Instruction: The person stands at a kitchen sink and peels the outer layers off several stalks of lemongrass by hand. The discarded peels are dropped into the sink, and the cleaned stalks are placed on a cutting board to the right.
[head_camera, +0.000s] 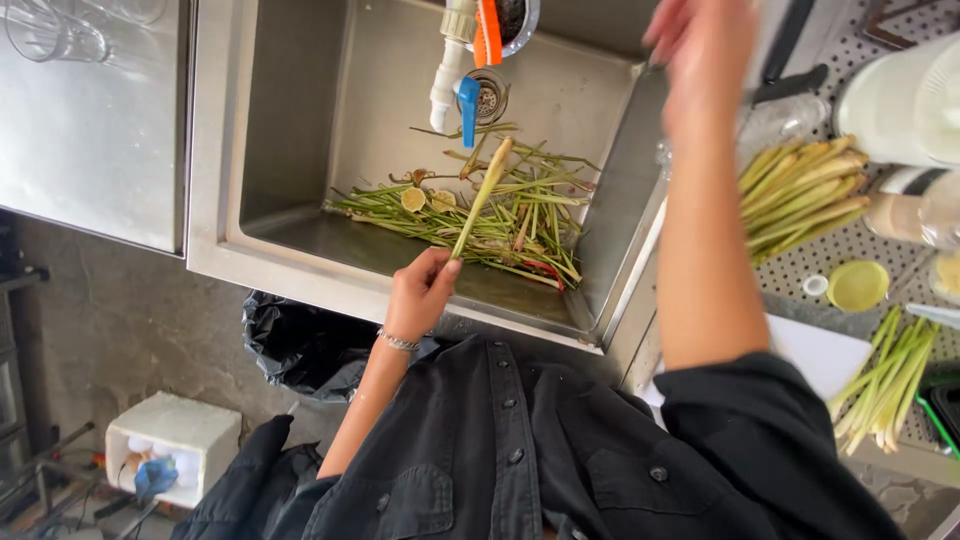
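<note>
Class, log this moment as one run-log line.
left hand: holds lemongrass stalk over sink | right hand: raised, blurred, grip unclear | trimmings in sink

The near half of the sink (300, 150) floor lay bare on my left, open to reach. Trimmings (500, 215) heaped the middle, and the white tap pipe (447, 70) hung over the drain. On the surface (850, 255) to my right, lemongrass bundles (800, 195), a yellow lid (857, 285) and a white jug (900, 100) crowded the way.
</note>
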